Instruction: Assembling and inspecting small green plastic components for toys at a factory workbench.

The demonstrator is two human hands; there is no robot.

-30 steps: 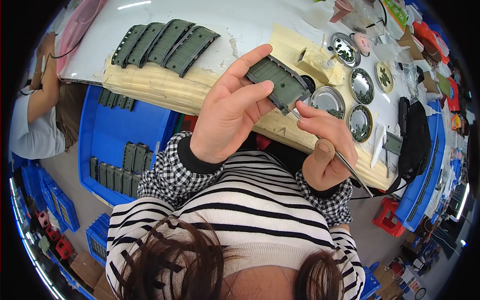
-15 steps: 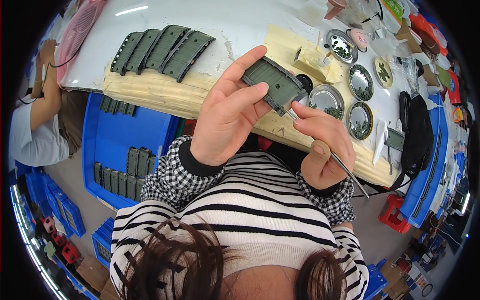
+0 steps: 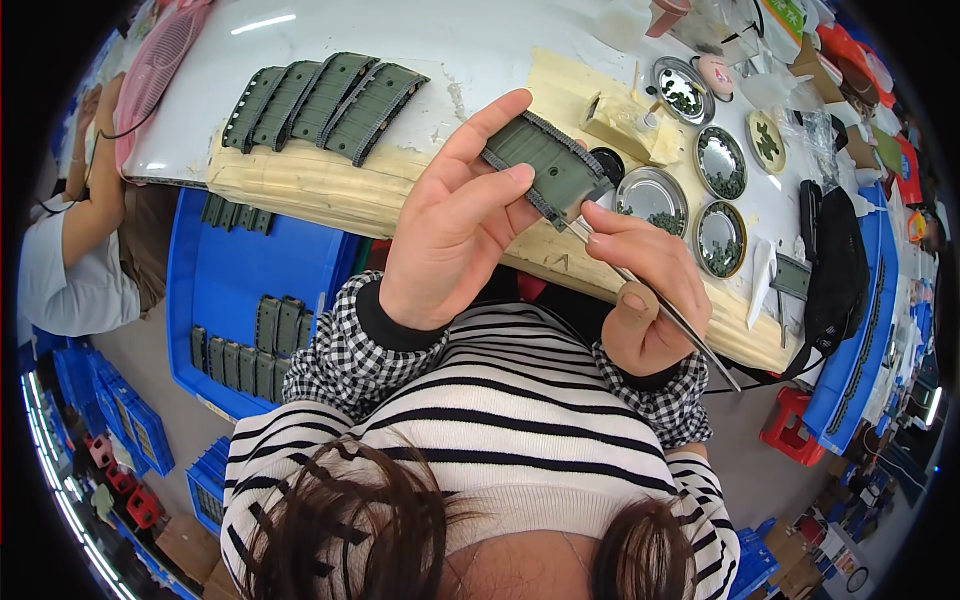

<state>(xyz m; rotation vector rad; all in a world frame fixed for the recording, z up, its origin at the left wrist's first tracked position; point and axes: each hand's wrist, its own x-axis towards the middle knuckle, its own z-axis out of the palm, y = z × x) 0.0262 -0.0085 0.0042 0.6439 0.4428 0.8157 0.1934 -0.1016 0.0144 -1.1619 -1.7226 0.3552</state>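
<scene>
My left hand [image 3: 440, 225] is closed round a dark green plastic panel [image 3: 545, 172] with toothed edges and a small hole, thumb on its face and forefinger along its upper end. Between the thumb and fingers of my right hand [image 3: 648, 275] is a slim pair of metal tweezers [image 3: 690, 332]. Their tip meets the panel's lower right corner; whether it grips a small piece there I cannot tell. Several similar green panels [image 3: 335, 95] lie side by side on the table to the left.
Round metal dishes [image 3: 652, 188] of small green pieces stand right of the panel, near a yellowish block [image 3: 630, 130]. A black pouch [image 3: 840, 275] lies at the table's right end. Below left, a blue crate [image 3: 225, 290] holds more green parts. A co-worker's arm [image 3: 100, 190] is at far left.
The outer end of the tweezers has tipped slightly down. Both my hands and the panel stay nearly in place. At far left, the co-worker's arm has shifted a little.
</scene>
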